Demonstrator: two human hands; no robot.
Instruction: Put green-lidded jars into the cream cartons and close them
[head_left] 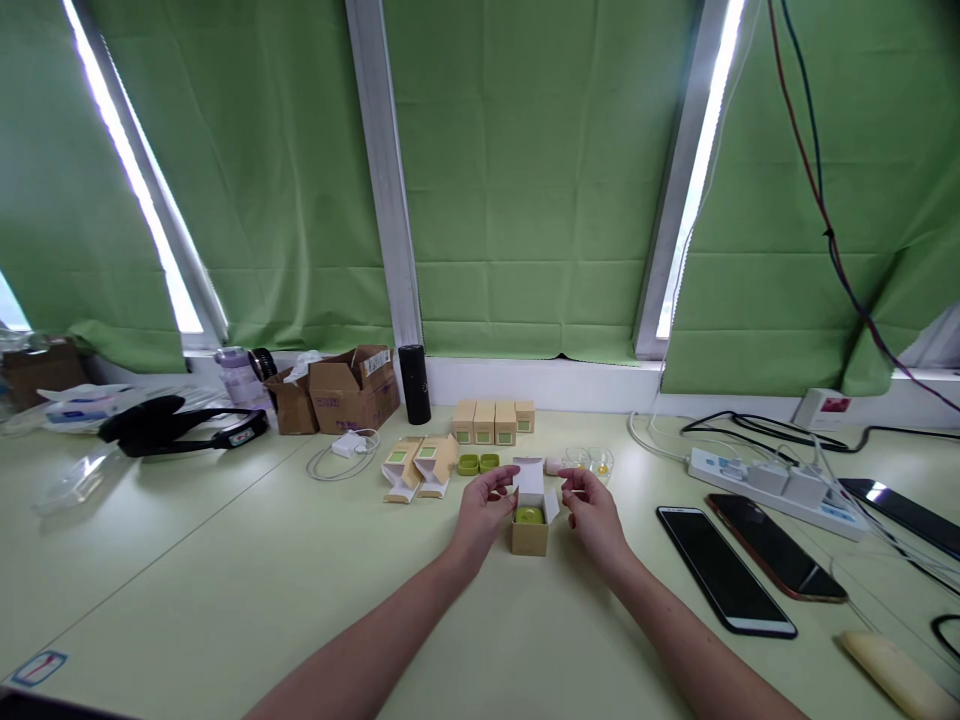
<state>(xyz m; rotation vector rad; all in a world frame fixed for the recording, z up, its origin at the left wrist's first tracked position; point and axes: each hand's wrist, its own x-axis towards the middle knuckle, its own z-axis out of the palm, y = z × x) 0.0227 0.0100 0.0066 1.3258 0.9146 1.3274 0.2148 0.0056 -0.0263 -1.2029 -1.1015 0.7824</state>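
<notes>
A small brown cardboard box [530,541] stands on the table with its lid up and its white inner flaps raised. Inside it lies a yellow-green item [529,515]. My left hand [485,508] is at the box's left side, its thumb and fingers closed at the left flap. To the right of the box, my right hand [595,510] is held with bent fingers apart, near the right flap and with nothing seen in them. Behind the hands are two green square containers [478,464], a small pale pink item [553,466] and clear cups [589,459] with yellow bits.
Several closed small boxes [484,424] stand in a row at the back, with two opened boxes [418,466] to their left. A black cylinder [414,385] and a carton [352,390] are by the wall. Phones [724,570] and a power strip [776,492] lie right.
</notes>
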